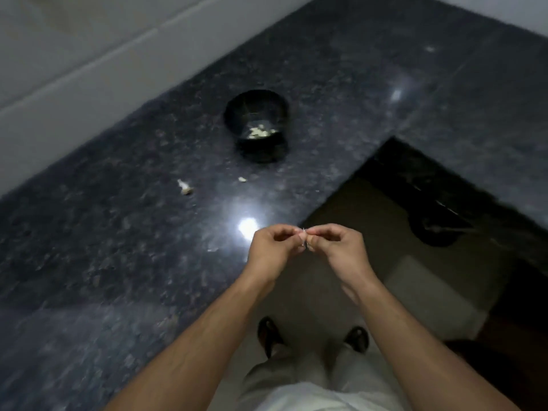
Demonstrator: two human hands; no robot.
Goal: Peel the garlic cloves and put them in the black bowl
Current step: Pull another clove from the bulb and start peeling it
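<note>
1 garlic clove (305, 239) sits pinched between the fingertips of both hands, above the counter edge; left hand (274, 250) and right hand (338, 247) have fingers curled tight on it, and the blur hides how much skin is left; black bowl (256, 124) stands well apart on the dark counter (118, 232), with pale peeled pieces inside; 2 scraps (185, 187) lie near it. Risk, I judge: the clove slips and falls to the floor, because it is held over the edge.

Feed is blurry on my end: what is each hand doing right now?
Left hand: fingers pinch the garlic clove.
Right hand: fingers pinch the same clove from the other side.
</note>
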